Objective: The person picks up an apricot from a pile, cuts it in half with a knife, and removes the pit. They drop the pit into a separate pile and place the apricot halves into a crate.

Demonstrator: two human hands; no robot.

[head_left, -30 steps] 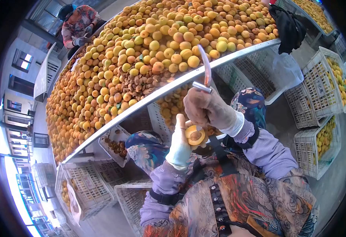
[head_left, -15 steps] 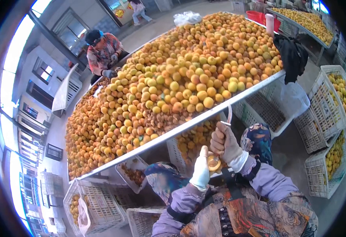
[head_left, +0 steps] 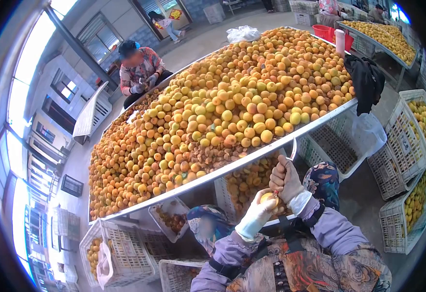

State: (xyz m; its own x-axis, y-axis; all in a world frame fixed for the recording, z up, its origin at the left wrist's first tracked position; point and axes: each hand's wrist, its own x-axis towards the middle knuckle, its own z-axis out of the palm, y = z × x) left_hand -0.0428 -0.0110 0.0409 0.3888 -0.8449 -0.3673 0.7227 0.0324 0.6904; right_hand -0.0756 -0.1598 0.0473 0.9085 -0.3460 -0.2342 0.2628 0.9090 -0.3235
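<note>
My left hand (head_left: 256, 217), in a pale glove, is closed around an apricot (head_left: 269, 198). Against that fruit rests my right hand (head_left: 288, 182), also gloved, its fingers curled around a small knife whose thin curved blade (head_left: 294, 149) points up and away from me. The knife's handle is mostly hidden in the fist. Just beyond both hands runs the pale edge of a table (head_left: 242, 161) heaped with apricots (head_left: 227, 102). Below my hands a crate (head_left: 226, 198) holds opened apricot pieces (head_left: 252, 177).
Across the table a person (head_left: 140, 73) works at the heap with gloved hands. Brown pits (head_left: 213, 152) lie near the table's edge. Plastic crates (head_left: 120, 253) stand at left, and stacked crates (head_left: 400, 146) at right. A black garment (head_left: 366, 80) hangs over the table's corner.
My hands have come together at the apricot, whose hollow cut face was visible before. The knife blade has swung to the right. The view has shifted slightly; the person opposite has drawn their hands together.
</note>
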